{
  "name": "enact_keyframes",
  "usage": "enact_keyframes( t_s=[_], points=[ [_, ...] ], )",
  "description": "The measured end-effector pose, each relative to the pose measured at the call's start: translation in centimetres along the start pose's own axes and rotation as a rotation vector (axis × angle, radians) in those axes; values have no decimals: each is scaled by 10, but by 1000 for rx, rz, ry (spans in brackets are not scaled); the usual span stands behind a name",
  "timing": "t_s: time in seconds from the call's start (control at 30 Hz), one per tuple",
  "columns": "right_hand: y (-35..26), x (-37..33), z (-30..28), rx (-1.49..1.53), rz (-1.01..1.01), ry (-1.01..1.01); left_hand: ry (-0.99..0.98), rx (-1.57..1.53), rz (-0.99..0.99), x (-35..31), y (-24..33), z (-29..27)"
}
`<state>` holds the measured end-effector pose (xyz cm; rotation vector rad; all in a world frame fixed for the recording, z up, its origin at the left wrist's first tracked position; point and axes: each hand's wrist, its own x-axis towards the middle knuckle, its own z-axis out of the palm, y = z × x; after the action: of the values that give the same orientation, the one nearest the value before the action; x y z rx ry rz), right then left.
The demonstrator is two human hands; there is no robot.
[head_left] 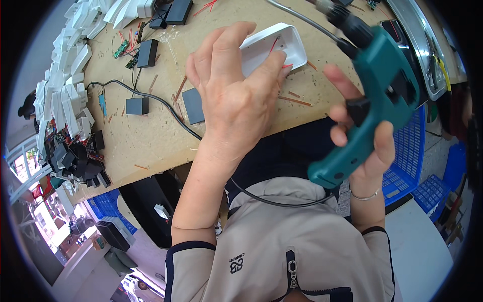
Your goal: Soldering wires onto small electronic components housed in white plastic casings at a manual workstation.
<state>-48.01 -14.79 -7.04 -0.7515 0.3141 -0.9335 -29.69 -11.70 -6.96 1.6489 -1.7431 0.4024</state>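
Observation:
A white, shallow plastic casing (297,43) lies open side up on the workbench, with a thin red wire inside it. My left hand (234,83) grips its left part, the thumb reaching into it near the red wire and the fingers bent over the other side. My right hand (375,151) is wrapped round the handle of a teal electric drill (387,75), which is held up off the bench to the right of the casing. The drill has a black chuck (347,22), blurred and pointing away from me. A black cord (282,202) hangs across my lap.
White plastic shells (58,95) are heaped along the bench's left edge, with black parts (73,161) piled below them. Dark boxes (147,53), small green circuit boards (121,49) and brown scraps lie on the workbench (146,133). A metal tray (420,48) and blue crates (407,151) stand at right.

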Motion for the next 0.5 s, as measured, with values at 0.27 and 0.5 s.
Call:
enact_keyframes(
  t_s=[0.27, 0.5],
  points=[
    [11, 21, 10, -104, 105, 3, -30, 15, 17, -3, 5, -3],
    [11, 20, 5, -125, 99, 43, 20, -68, 56, -7, 2, -6]
  ],
)
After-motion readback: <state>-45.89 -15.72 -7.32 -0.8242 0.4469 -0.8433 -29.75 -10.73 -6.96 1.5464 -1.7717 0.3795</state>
